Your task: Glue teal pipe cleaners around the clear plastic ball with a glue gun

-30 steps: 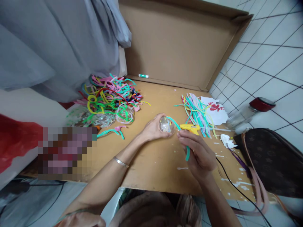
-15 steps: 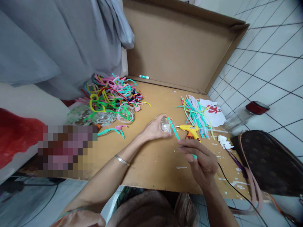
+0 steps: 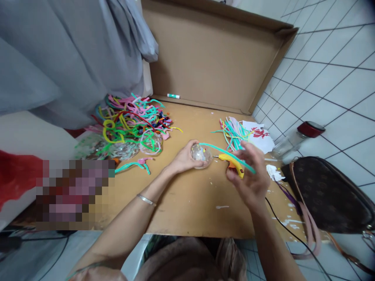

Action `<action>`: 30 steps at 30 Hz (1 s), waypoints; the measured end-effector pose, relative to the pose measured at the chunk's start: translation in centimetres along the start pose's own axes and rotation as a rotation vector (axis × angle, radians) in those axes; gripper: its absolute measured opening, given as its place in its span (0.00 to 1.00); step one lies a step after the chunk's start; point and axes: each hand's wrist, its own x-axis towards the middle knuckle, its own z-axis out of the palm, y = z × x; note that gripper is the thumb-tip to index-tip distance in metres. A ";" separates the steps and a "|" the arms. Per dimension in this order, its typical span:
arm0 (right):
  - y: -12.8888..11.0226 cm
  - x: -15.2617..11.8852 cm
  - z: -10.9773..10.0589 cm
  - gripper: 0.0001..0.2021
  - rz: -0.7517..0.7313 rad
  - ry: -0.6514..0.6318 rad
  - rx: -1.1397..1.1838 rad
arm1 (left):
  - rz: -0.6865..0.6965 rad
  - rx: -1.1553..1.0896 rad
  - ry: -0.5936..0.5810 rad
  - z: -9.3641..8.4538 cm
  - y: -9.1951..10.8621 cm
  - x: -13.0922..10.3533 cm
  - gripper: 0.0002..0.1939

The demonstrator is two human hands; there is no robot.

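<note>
My left hand (image 3: 186, 158) is closed around the side of a clear plastic ball (image 3: 202, 158) that has small bits of colour in or on it. From the top of the ball a teal pipe cleaner (image 3: 219, 149) arches to the right, its loose end crossing in front of my right fingers. My right hand (image 3: 254, 181) has thumb and fingers apart, beside a yellow hot glue gun (image 3: 227, 157). The gun's metal tip points left, close to the ball. Part of its body is hidden behind the hand and pipe cleaner.
Loose pipe cleaners (image 3: 125, 117) are heaped at the left, near decorated clear balls (image 3: 150, 142). Another bundle (image 3: 233, 134) lies right, by a paper with a red drawing (image 3: 260, 134). A bottle (image 3: 288, 146), tissue (image 3: 274, 172), brown bag (image 3: 328, 195) and black cord (image 3: 281, 220) occupy the right side.
My right hand has let go of the pipe cleaner, opened, and moved up and right to the glue gun. The pipe cleaner now arches sideways, and the ball has turned in my left hand.
</note>
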 end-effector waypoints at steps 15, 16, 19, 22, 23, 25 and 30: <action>7.7 0.0 2.1 0.30 0.747 -0.470 -1.054 | -0.049 -0.358 -0.011 -0.5 -0.1 0.4 0.39; 7.9 0.0 2.0 0.28 0.761 -0.460 -1.031 | -0.046 -0.349 -0.015 -0.4 -0.1 0.5 0.39; 8.1 0.1 1.6 0.23 0.796 -0.383 -0.969 | -0.058 -0.324 -0.015 -0.4 -0.3 0.5 0.41; 8.0 -0.2 1.3 0.23 0.774 -0.171 -0.941 | -0.074 -0.317 -0.018 -0.5 0.0 0.4 0.42; 7.8 -0.3 1.3 0.24 0.741 -0.084 -0.935 | -0.073 -0.313 -0.027 -0.5 0.1 0.4 0.42; 7.4 -0.4 1.3 0.24 0.646 0.069 -0.907 | -0.066 -0.296 -0.045 -0.5 0.3 0.3 0.41; 5.3 0.4 1.6 0.22 0.415 0.143 -0.824 | -0.067 -0.268 -0.047 -0.5 0.5 0.2 0.42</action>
